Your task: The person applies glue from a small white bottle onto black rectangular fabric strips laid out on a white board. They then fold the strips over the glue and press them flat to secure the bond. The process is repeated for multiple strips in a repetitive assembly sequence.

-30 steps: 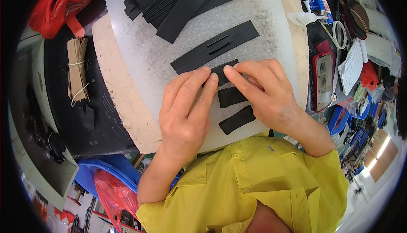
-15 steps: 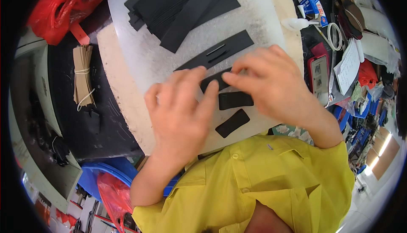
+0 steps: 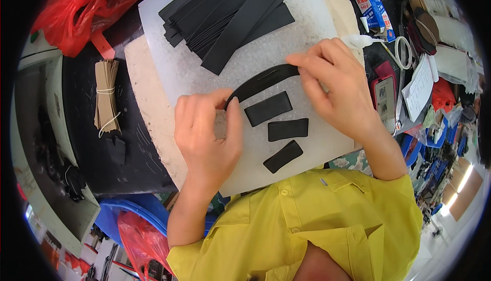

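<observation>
No longer pressing the folded piece (image 3: pixel 268 109), the left hand (image 3: pixel 207 127) and right hand (image 3: pixel 335 86) are pinching opposite ends of the slotted strip (image 3: pixel 260 82), which is bowing just in front of the strip pile (image 3: pixel 225 15); work is apparently shifting onto it.

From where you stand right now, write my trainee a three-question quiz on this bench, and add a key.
1. How many short black pieces lie between the held black strip and the yellow shirt?
2. True or false: only the fingers of the right hand hold that strip.
3. Where is the tied brown bundle relative to the white sheet? A) to its left; B) to its right; C) on top of it.

Key:
1. Three.
2. False: the fingers of the left hand hold its other end.
3. A.
</observation>
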Motion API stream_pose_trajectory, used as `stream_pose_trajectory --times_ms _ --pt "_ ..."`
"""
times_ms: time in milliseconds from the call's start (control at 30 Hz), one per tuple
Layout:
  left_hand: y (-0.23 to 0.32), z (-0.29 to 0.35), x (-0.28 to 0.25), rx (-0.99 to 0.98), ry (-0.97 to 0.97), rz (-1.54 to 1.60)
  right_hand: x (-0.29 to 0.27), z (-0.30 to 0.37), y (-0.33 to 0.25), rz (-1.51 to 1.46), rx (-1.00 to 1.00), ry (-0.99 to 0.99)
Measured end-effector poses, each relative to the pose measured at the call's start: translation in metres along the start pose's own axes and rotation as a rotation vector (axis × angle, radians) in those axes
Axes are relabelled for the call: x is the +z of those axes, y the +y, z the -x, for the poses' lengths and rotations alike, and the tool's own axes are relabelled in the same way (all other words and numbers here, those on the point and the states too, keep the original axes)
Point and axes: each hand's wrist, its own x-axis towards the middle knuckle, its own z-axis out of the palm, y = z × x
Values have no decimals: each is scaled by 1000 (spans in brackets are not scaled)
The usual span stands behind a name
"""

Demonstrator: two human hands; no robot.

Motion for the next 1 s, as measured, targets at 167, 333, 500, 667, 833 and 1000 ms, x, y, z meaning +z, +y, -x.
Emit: stream_pose_trajectory --times_ms 167,333,500,667,833,1000 --pt "9 -16 19 51 35 109 15 -3 -15 -57 -74 62" --pt "-3 -12 16 159 -12 77 15 12 2 -151 -140 11" --pt "-9 -11 19 210 -37 57 22 15 7 -105 -199 18" --pt "-7 -13 19 214 -56 42 25 16 3 -82 -167 -11" --pt "-7 -13 19 224 -64 28 25 15 0 -43 -172 -19" --pt "-4 -13 18 173 -94 28 25 15 1 -11 -183 -29"
